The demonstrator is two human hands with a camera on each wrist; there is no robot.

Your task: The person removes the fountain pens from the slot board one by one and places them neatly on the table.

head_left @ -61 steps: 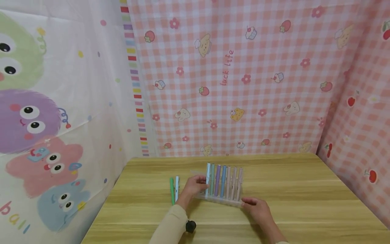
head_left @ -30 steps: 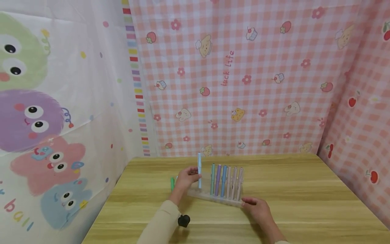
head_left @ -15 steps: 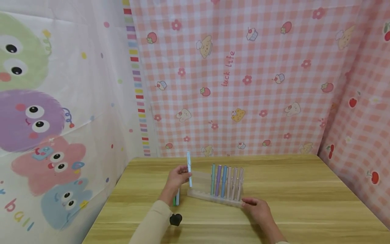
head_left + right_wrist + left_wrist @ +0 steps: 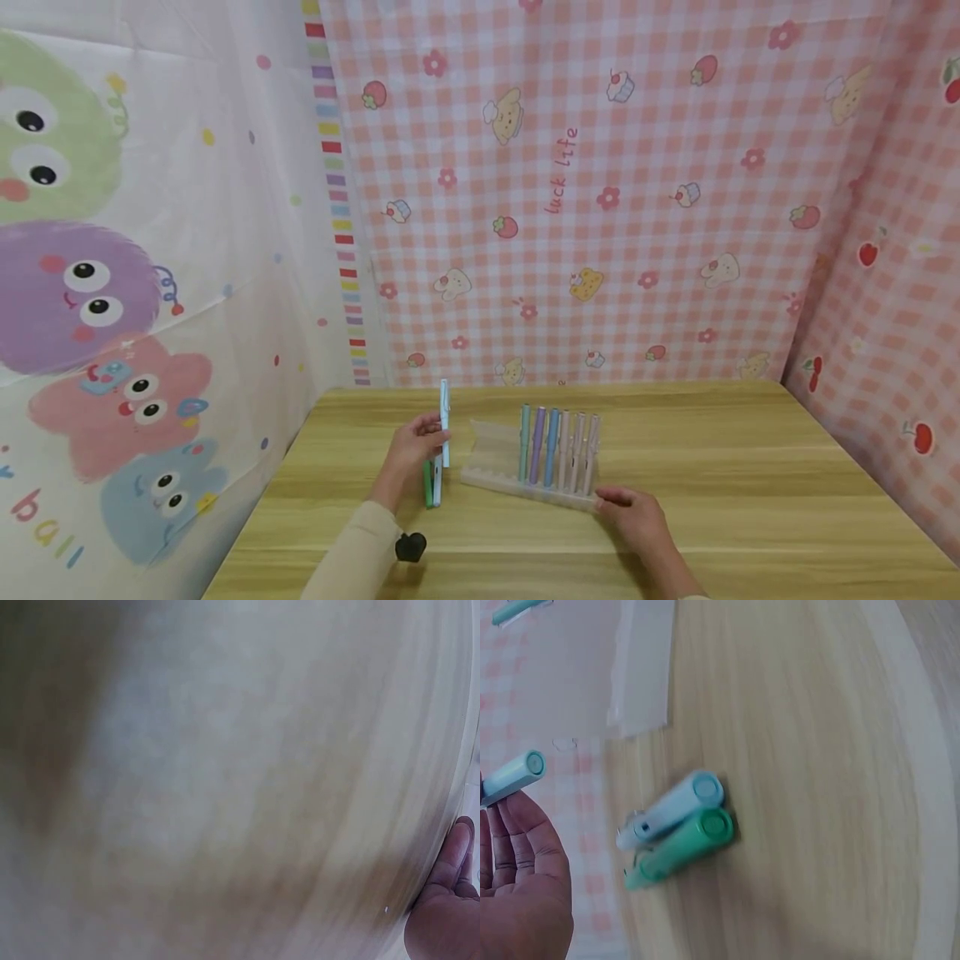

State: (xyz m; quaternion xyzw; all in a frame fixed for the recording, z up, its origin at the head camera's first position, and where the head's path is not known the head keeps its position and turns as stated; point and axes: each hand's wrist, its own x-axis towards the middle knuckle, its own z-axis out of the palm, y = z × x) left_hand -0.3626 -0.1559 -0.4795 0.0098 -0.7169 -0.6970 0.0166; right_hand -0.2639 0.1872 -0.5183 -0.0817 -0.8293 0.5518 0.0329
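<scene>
While left hand (image 4: 412, 447) pinches pen (image 4: 445, 405), green pen (image 4: 428, 488) near, checked curtain (image 4: 585, 237) behind

Right wrist view: tabletop (image 4: 225, 765) blurred, right hand (image 4: 444, 907) cut off by edge.

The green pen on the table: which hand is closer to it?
Left. The left hand is close by the green pen; the right hand is farther off, at the right end of the clear pen rack.
</scene>
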